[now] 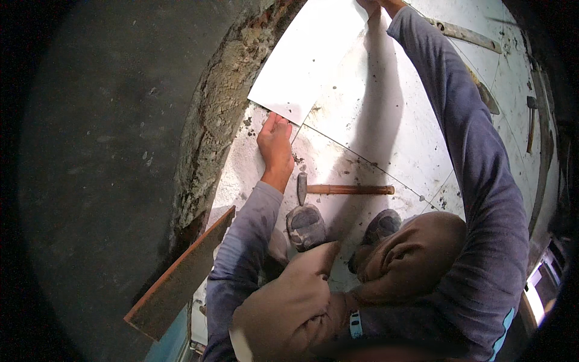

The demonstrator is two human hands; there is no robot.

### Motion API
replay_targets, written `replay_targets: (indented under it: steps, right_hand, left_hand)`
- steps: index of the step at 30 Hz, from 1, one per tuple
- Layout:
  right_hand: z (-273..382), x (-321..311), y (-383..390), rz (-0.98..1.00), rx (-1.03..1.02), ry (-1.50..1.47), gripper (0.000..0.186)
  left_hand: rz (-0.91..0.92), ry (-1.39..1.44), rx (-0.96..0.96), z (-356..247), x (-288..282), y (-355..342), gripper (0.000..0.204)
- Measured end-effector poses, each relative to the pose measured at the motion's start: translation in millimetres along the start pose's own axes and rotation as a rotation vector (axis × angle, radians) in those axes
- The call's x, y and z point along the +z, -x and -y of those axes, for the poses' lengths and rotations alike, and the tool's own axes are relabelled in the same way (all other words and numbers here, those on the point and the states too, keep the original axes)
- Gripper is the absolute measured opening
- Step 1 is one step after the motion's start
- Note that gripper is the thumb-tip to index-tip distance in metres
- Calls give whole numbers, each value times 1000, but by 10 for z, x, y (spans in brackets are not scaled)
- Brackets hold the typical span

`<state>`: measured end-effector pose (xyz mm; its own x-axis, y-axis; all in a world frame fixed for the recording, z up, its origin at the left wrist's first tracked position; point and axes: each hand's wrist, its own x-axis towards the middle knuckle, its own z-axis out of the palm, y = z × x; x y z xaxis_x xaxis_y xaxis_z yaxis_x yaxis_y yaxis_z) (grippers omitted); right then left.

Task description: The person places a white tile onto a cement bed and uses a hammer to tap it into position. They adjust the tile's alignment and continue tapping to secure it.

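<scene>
A bright white tile [295,72] lies along the broken edge of the floor, its near edge slightly proud of the light bed below. My left hand [276,145] is at that near edge, fingers together and closed on it, with the fingertips against the tile. At the top of the view my right hand [381,5] reaches to the tile's far side; the picture's edge cuts most of it off, so its grip is hidden. A hammer [350,189] with a wooden handle and a grey metal head rests on the floor in front of my shoes.
Left of the tile runs a rough broken mortar edge [220,102], beside a dark grey surface [108,151]. A brown board [181,277] leans at lower left. Laid white tiles [416,145] with crumbs spread right. Beyond my right arm lie a long flat bar [467,37] and another hammer [531,123].
</scene>
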<state>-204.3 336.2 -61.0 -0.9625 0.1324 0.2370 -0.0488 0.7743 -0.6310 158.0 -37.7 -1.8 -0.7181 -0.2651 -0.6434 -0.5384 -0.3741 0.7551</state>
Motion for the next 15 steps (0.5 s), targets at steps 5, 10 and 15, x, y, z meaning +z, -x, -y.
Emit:
replay_targets:
  steps: [5, 10, 15]
  right_hand:
    - [-52, -61, 245, -240, -137, 43, 21]
    - [-144, -212, 837, 131, 98, 320, 45]
    - [-157, -89, 906, 12, -31, 280, 56]
  left_hand:
    - [38, -45, 36, 35, -4, 24, 62]
    - [33, -52, 64, 26, 22, 77, 55]
    - [-29, 76, 9, -6, 97, 30, 63]
